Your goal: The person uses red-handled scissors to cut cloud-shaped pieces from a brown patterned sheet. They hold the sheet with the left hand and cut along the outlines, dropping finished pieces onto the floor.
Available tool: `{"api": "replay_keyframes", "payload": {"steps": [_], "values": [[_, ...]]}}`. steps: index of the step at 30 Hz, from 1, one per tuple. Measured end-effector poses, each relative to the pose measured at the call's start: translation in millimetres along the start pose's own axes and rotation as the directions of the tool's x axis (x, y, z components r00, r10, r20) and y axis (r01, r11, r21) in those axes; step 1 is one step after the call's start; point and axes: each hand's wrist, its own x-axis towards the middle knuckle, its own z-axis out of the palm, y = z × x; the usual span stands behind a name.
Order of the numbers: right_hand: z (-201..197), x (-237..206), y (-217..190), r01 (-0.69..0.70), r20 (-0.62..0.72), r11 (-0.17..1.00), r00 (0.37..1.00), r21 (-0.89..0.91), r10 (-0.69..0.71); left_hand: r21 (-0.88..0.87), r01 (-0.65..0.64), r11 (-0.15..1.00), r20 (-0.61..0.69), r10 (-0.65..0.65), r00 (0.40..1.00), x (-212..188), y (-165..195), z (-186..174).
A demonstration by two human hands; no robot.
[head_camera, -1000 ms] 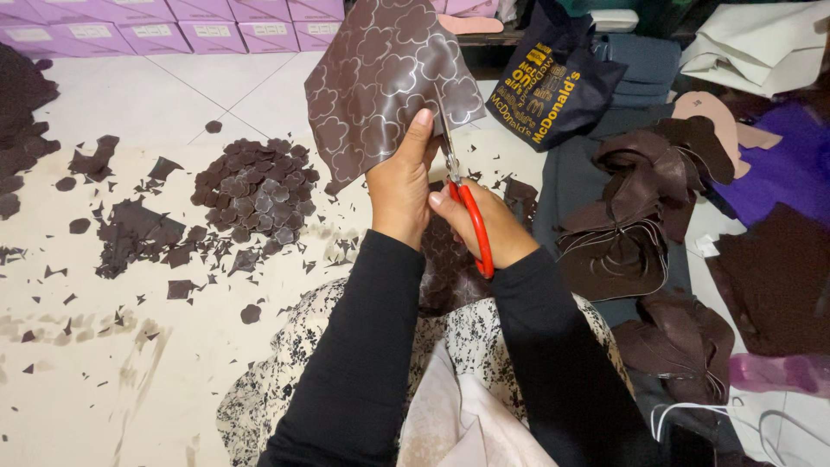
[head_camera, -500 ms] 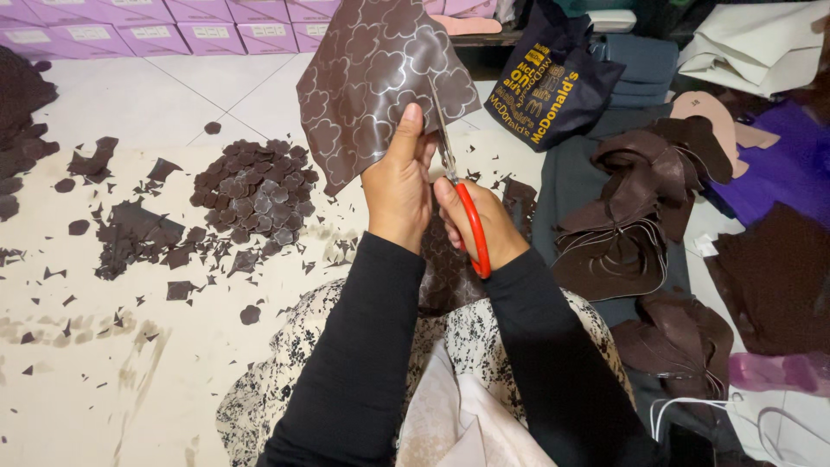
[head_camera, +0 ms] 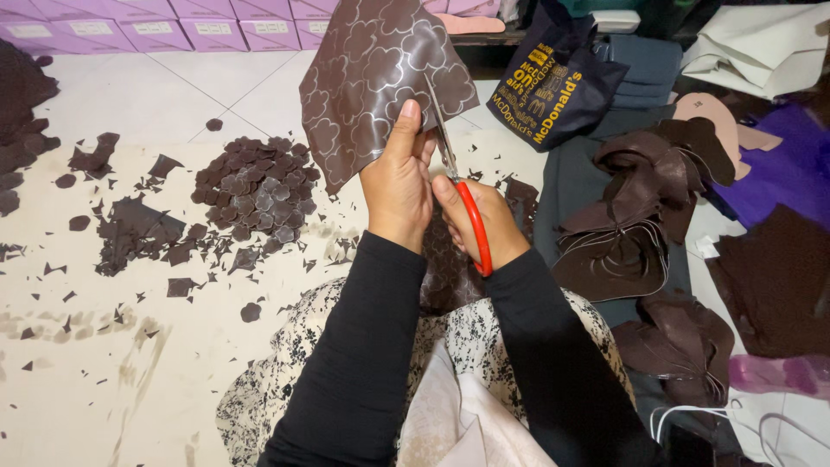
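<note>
Up front, the left hand pinches the dark brown patterned sheet with thumb raised, holding it upright above the lap. Just beside it, the right hand closes its grip on red-handled scissors, blades biting the sheet's edge. Cut brown shapes lie piled on the floor to the left.

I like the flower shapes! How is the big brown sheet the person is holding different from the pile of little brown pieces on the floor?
The brown sheet is one large piece, held up in the left hand; the pile of pieces is many small cutouts lying on the floor. The sheet has pale flower outlines drawn on it, while the pile's pieces are already cut apart. The scissors in the right hand touch only the sheet. Both are the same dark brown.
</note>
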Motion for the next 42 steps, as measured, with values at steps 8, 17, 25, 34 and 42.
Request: {"api": "replay_keyframes", "payload": {"steps": [8,17,25,34,42], "values": [[2,1,-2,-0.03,-0.027,0.999,0.999,-0.021,0.029,0.0,-0.033,0.999,0.012,0.033,0.999,-1,1,1],[-9,2,1,0.033,0.007,0.994,0.999,-0.107,-0.032,0.101,0.035,0.994,-0.004,-0.034,0.999,0,5,-2],[-8,-1,5,0.054,-0.015,0.997,0.998,-0.05,-0.055,0.145,0.083,0.986,0.018,-0.087,0.996,-10,4,-2],[-1,0,6,0.011,-0.05,1.0,0.999,-0.01,-0.012,0.143,0.083,0.986,0.007,-0.085,0.996,-8,2,-3],[-1,1,10,0.011,-0.077,1.0,0.997,0.026,-0.009,0.127,0.08,0.989,0.0,-0.08,0.997,-7,0,-4]]}}
